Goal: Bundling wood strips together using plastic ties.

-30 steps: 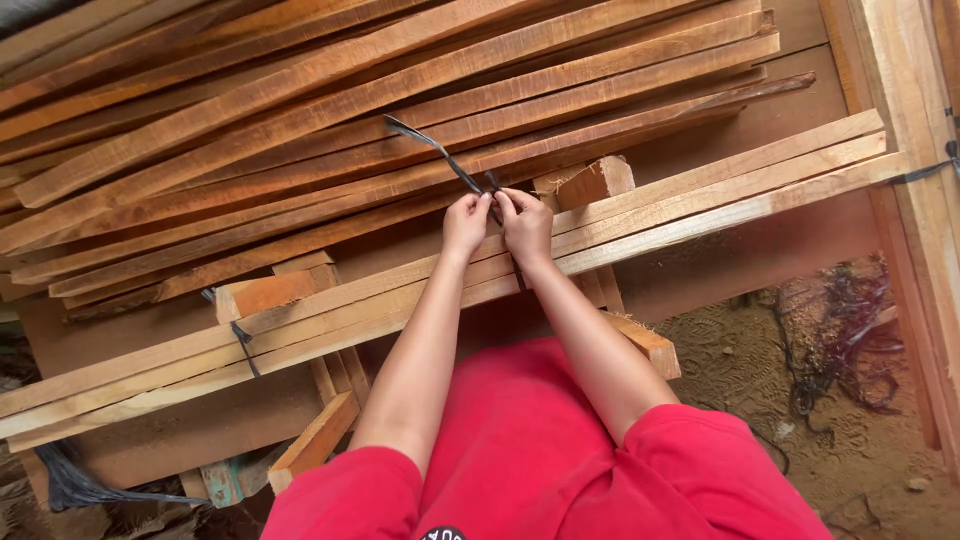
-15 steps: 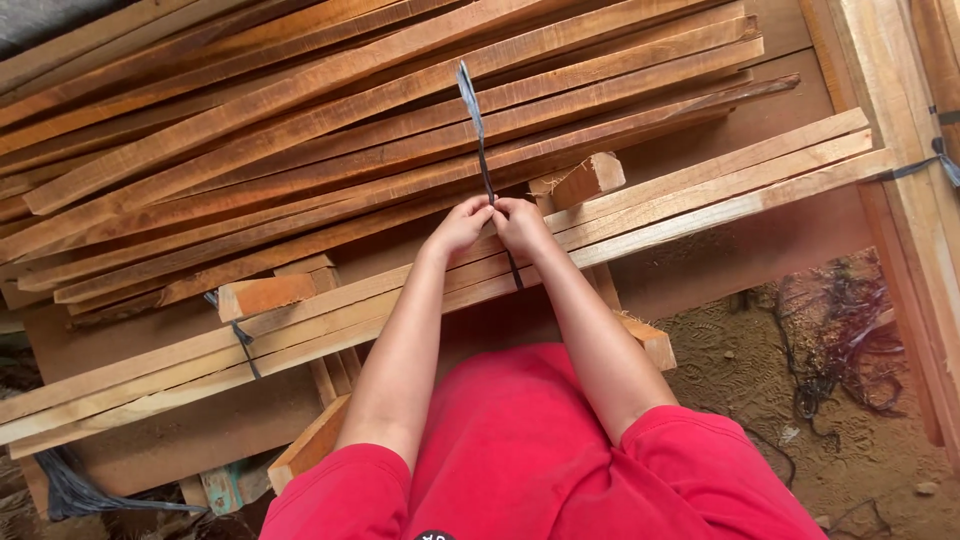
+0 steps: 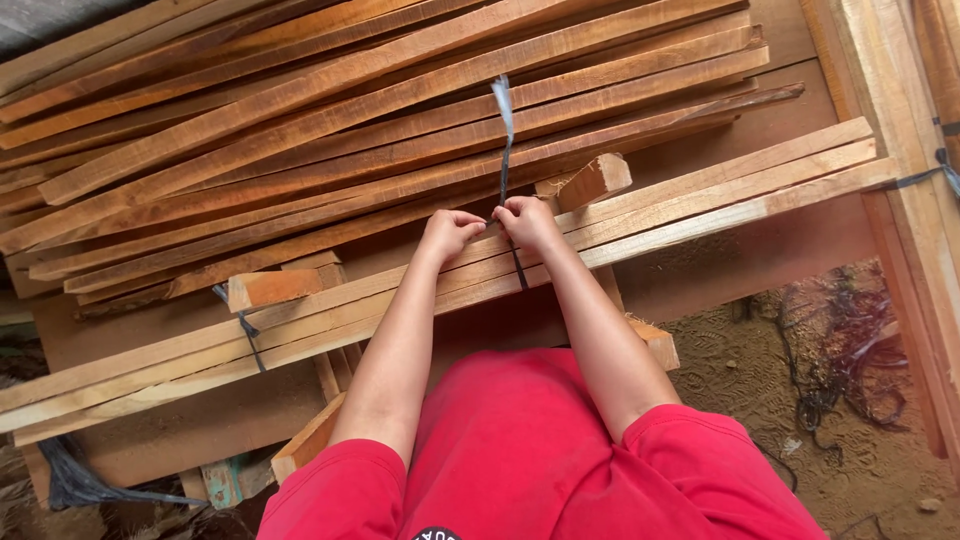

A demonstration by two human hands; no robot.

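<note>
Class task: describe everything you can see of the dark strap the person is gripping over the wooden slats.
The strap is a thin, flat, dark band, plastic by its look, with a pale glint near its free upper end. It runs up over the stacked boards and down around the bundle of long slats. The left hand and right hand both grip it, pulled taut.

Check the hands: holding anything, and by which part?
Both hold the dark plastic strap wrapped round the bundle of wooden slats. Left hand and right hand pinch it low down, at the slats; its free end stands up above them.
</note>
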